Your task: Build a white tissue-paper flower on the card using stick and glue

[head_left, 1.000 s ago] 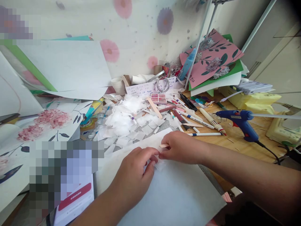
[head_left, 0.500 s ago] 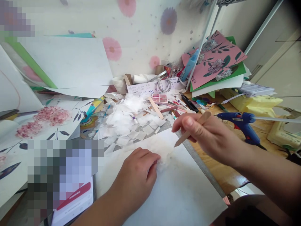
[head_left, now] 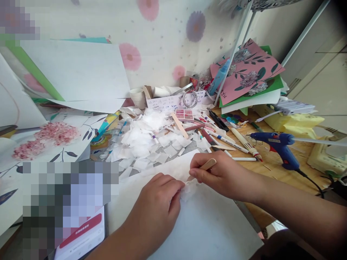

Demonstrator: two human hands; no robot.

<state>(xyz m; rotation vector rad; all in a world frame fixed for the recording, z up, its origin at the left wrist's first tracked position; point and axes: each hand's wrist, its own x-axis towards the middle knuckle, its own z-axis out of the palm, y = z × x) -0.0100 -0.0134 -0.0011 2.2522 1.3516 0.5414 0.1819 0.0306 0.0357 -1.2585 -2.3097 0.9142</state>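
Observation:
My right hand (head_left: 217, 177) is closed around a wooden craft stick (head_left: 208, 164), held like a pen with its pointed end down at a small crumpled bit of white tissue paper (head_left: 188, 193). Thumb and index finger pressed together, my left hand (head_left: 161, 200) pinches the edge of that tissue. Both hands rest low over a large white sheet of paper (head_left: 211, 224), and their fingertips are close to each other. The exact contact between stick tip and tissue is partly hidden by my fingers.
Beyond the sheet lies a heap of white tissue squares (head_left: 143, 133), beside markers (head_left: 227, 141) and a pink palette (head_left: 184, 115). A blue glue gun (head_left: 282, 144) with a cord lies at right. At left are a phone (head_left: 84, 231) and a flower picture (head_left: 56, 137).
My right hand has come down and to the left, bringing the stick's point from above the sheet to the tissue. My left hand has stayed in place.

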